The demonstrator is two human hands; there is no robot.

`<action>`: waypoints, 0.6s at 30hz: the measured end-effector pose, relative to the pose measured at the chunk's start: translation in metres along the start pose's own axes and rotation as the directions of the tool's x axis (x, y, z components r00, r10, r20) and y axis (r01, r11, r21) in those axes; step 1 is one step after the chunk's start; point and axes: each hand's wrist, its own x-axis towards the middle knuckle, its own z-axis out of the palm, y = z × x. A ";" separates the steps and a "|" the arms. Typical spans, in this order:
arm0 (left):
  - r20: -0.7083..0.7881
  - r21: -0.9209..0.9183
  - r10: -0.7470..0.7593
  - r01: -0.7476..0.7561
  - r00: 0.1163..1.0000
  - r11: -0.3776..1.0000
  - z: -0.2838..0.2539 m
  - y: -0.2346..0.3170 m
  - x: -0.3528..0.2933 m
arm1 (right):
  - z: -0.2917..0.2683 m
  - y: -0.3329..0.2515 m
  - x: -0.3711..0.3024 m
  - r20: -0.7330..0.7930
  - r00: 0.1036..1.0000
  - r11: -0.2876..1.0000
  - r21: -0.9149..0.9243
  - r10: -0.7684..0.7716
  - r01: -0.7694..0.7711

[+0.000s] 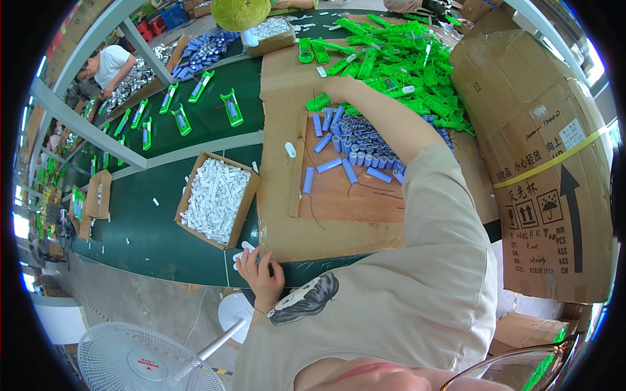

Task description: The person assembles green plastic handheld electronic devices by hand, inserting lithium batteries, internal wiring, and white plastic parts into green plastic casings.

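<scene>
Head: carton (pixel 242 208) of white tabs (pixel 215 201), apparently

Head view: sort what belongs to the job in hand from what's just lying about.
Likely in the job: green casings, by the right hand; white pieces, boxed near the left hand; blue batteries.

Likely just lying about: fan; large cardboard carton.

A brown carton (pixel 531 156) bears black print (pixel 520 195), symbols (pixel 531 213), arrow (pixel 572 221); a fan (pixel 117 366), red lettering (pixel 148 364).

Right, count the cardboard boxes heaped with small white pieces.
2: the near box just beyond the left hand, and the far box near the top of the view. Others may be hidden.
</scene>
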 end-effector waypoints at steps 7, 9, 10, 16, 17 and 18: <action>-0.017 -0.060 -0.008 0.006 1.000 0.998 0.000 0.001 0.005 | 0.024 0.045 0.002 -0.088 0.988 0.990 0.053 -0.124 0.129; -0.003 -0.073 0.014 -0.014 1.000 0.997 0.002 0.003 0.008 | 0.026 0.048 -0.010 -0.072 0.985 0.978 0.125 -0.156 0.164; 0.012 -0.088 0.038 -0.037 0.999 0.995 0.004 0.005 0.010 | 0.023 0.045 -0.020 -0.044 0.984 0.975 0.128 -0.175 0.179; 0.077 -0.222 0.194 -0.172 0.978 0.960 0.031 0.029 0.013 | 0.026 0.020 -0.036 -0.172 0.983 0.992 0.100 -0.060 0.078; 0.147 -0.206 0.228 -0.196 0.962 0.959 0.036 0.034 0.011 | 0.025 0.017 -0.038 -0.113 0.992 0.998 0.020 -0.056 0.059; 0.145 -0.216 0.234 -0.200 0.961 0.956 0.041 0.035 0.013 | 0.022 0.016 -0.040 -0.053 0.998 0.997 -0.062 -0.047 0.044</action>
